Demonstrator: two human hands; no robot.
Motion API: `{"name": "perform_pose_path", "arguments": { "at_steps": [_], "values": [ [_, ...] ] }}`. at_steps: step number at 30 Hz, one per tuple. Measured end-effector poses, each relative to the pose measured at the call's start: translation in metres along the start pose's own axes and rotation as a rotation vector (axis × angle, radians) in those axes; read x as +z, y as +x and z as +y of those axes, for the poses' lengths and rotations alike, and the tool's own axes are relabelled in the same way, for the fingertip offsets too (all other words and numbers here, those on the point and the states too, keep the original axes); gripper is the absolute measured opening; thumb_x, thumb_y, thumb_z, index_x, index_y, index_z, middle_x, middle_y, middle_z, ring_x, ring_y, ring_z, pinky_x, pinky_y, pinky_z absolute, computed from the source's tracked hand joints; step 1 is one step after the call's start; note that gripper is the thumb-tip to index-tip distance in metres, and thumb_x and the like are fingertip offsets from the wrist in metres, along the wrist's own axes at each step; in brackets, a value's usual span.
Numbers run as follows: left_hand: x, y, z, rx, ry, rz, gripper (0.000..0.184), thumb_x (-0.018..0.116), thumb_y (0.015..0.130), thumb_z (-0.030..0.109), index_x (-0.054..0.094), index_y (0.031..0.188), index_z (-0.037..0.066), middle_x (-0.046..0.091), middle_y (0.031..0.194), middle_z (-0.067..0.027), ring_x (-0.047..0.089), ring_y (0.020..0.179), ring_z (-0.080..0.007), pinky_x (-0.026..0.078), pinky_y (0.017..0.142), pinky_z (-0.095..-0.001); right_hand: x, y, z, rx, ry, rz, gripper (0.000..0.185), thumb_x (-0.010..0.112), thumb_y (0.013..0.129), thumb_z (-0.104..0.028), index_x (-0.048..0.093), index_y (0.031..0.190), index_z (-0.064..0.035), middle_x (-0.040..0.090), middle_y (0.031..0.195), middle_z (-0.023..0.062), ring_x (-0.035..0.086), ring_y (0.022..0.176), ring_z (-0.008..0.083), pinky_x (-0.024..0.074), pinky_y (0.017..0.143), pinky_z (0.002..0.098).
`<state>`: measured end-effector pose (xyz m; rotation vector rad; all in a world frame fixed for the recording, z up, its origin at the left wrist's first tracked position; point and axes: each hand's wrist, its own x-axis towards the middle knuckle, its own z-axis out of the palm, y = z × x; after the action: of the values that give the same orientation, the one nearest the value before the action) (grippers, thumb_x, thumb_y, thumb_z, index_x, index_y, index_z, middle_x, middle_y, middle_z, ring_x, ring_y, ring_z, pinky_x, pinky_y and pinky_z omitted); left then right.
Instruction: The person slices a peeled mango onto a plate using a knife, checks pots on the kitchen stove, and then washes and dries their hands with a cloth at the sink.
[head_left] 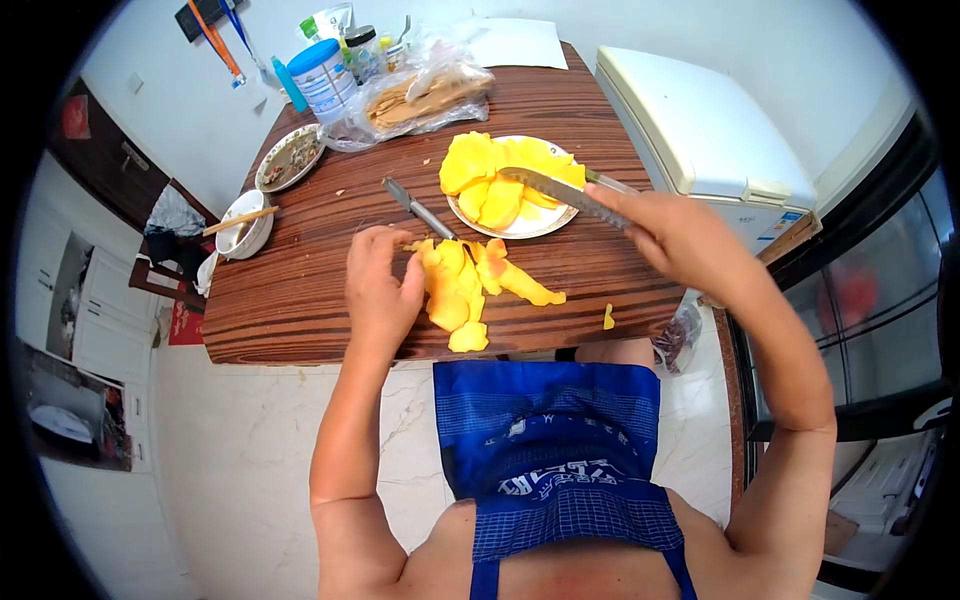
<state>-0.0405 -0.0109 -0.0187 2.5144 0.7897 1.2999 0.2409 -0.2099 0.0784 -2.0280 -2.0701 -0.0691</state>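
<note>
My right hand (690,240) grips a kitchen knife (565,192) by its handle. The blade points left over the plate (530,234), across yellow slices (480,170) that look like mango. My left hand (382,275) is at the left side of a heap of yellow peel-like pieces (450,285) on the table. Its fingers are bent and the thumb stands apart; I see nothing held in it. Just behind the heap lies a metal peeler or small knife (420,208), its near end close to the pieces.
A wooden table (350,180) spreads before me. At its left stand a white bowl with chopsticks (245,225) and a dish of food (291,157). Behind are a bagged brown food (425,95) and a blue-lidded can (322,80). A white chest freezer (710,120) stands right.
</note>
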Motion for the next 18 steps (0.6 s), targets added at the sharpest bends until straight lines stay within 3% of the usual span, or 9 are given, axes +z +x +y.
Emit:
{"name": "perform_pose_path", "arguments": {
  "at_steps": [3, 5, 9, 12, 16, 18],
  "values": [
    [-0.009, -0.016, -0.004, -0.091, -0.045, 0.025, 0.026, 0.069, 0.074, 0.002, 0.061, 0.099, 0.002, 0.058, 0.104, -0.0163, 0.056, 0.101, -0.035, 0.046, 0.089, -0.0405, 0.018, -0.013, -0.018, 0.004, -0.077, 0.015, 0.054, 0.056, 0.086, -0.007, 0.051, 0.136, -0.0255, 0.059, 0.091, 0.0109, 0.063, 0.077, 0.0305, 0.0515, 0.064, 0.0406],
    [-0.011, -0.026, -0.008, -0.081, -0.027, 0.067, 0.025, 0.065, 0.076, -0.002, 0.061, 0.1, 0.002, 0.058, 0.105, -0.0131, 0.057, 0.091, -0.0258, 0.049, 0.081, -0.0328, 0.035, -0.014, -0.026, -0.006, -0.156, -0.024, 0.049, 0.056, 0.087, -0.011, 0.053, 0.133, -0.0249, 0.058, 0.093, 0.0096, 0.064, 0.078, 0.0296, 0.0522, 0.062, 0.0403],
    [-0.012, -0.039, -0.012, -0.107, -0.081, 0.076, 0.029, 0.068, 0.075, 0.002, 0.06, 0.103, 0.001, 0.057, 0.106, -0.0175, 0.055, 0.102, -0.0343, 0.046, 0.089, -0.0404, 0.072, -0.006, -0.037, -0.088, -0.085, 0.042, 0.033, 0.061, 0.085, -0.015, 0.059, 0.117, -0.0208, 0.057, 0.096, 0.0051, 0.063, 0.085, 0.0237, 0.0507, 0.059, 0.0364],
    [-0.013, -0.041, -0.014, -0.083, -0.075, 0.106, 0.031, 0.067, 0.075, 0.001, 0.06, 0.105, 0.001, 0.056, 0.109, -0.018, 0.054, 0.104, -0.0349, 0.046, 0.089, -0.0409, 0.086, 0.005, -0.04, -0.056, -0.025, 0.137, 0.03, 0.071, 0.078, -0.02, 0.061, 0.106, -0.0157, 0.056, 0.097, 0.0066, 0.06, 0.093, 0.0251, 0.0508, 0.065, 0.0384],
    [-0.018, -0.044, -0.011, -0.138, -0.096, 0.085, 0.033, 0.067, 0.078, 0.003, 0.058, 0.11, 0.001, 0.054, 0.113, -0.0172, 0.054, 0.103, -0.0314, 0.047, 0.088, -0.0379, 0.091, 0.001, -0.038, -0.049, 0.015, 0.172, 0.028, 0.071, 0.08, -0.019, 0.062, 0.106, -0.0138, 0.056, 0.1, 0.0073, 0.058, 0.094, 0.0265, 0.05, 0.07, 0.0381],
    [-0.019, -0.044, -0.008, -0.171, -0.118, 0.073, 0.034, 0.066, 0.079, 0.003, 0.057, 0.112, 0.001, 0.053, 0.114, -0.0166, 0.054, 0.103, -0.0294, 0.047, 0.088, -0.0367, 0.087, -0.003, -0.034, -0.08, 0.015, 0.236, 0.03, 0.07, 0.079, -0.014, 0.063, 0.108, -0.0099, 0.057, 0.104, 0.0107, 0.058, 0.097, 0.0298, 0.0492, 0.079, 0.0385]
  ]
}}
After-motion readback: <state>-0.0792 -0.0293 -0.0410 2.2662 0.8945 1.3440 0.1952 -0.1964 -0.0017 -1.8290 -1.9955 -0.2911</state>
